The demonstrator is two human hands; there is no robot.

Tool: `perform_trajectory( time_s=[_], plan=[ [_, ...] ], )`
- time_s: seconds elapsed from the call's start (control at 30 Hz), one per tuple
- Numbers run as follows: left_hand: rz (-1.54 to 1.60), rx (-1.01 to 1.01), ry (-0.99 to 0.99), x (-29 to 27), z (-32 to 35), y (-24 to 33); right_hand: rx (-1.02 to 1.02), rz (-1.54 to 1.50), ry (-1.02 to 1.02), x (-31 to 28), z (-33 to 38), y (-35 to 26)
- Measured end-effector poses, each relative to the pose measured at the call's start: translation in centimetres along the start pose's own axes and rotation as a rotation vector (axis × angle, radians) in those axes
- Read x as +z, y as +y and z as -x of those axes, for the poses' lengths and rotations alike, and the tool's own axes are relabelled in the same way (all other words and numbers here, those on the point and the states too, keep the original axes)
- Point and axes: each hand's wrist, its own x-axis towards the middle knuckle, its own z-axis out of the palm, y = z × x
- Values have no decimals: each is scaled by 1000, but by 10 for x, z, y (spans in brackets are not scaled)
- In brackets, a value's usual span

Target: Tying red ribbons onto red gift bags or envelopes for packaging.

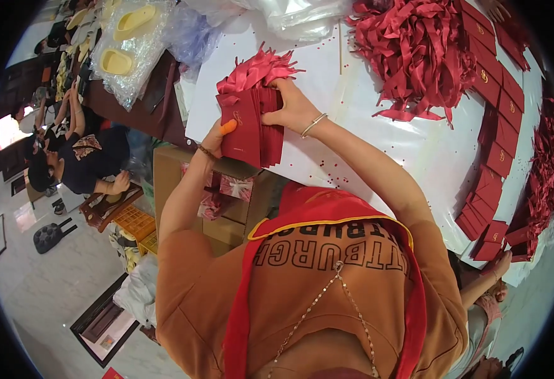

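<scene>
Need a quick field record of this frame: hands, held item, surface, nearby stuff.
left hand: grips the near side of the stack; an orange cover sits on one fingertip
right hand: clasps the far side of the same stack; bangle on the wrist
held item: stack of dark red envelopes with red ribbon ends sticking out on top
surface: white table dotted with small red bits
nearby: pile of red ribbons; row of red envelopes along the table's right edge
other people: person in dark top seated at left
</scene>
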Motion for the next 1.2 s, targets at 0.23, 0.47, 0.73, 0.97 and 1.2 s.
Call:
perform_trajectory(
  time_s=[0.23, 0.47, 0.73, 0.97, 1.2],
  plan=[
    [-282, -21, 18, 17, 17, 5, 214, 403, -33, -7, -23, -20],
    [-126, -74, 52, 12, 19, 19, 380, -747, 112, 1, -69, 4],
    [-163, 146, 133, -16, -11, 70, 586, -598, 379, -11, -57, 60],
    [-468, 393, 240, -41, -82, 113, 560, -606, -71, 25, -32, 40],
    [-499, -180, 213, -23, -107, 159, 399, -423, 66, 32, -51, 59]
  ],
)
